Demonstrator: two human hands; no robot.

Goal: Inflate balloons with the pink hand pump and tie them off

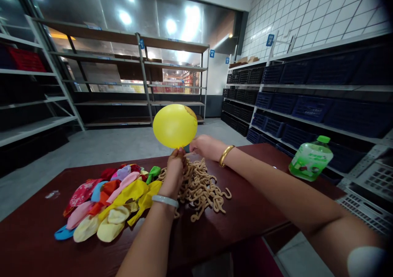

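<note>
An inflated yellow balloon (175, 125) stands upright above the dark red table (245, 215). My left hand (175, 167) is closed around the balloon's neck just under it. My right hand (205, 146) is closed in a pinch at the same neck from the right; a gold bangle is on that wrist. Beneath both hands lies a heap of beige hook-shaped clips (201, 189). A pile of flat, uninflated balloons (107, 203) in yellow, pink, red, blue and green lies to the left of my left arm.
A green plastic bottle (310, 159) with a green cap lies at the table's right edge. Grey plastic crates (368, 199) stand beside the table on the right. Metal shelving lines the left and back; dark blue bins fill shelves along the right wall.
</note>
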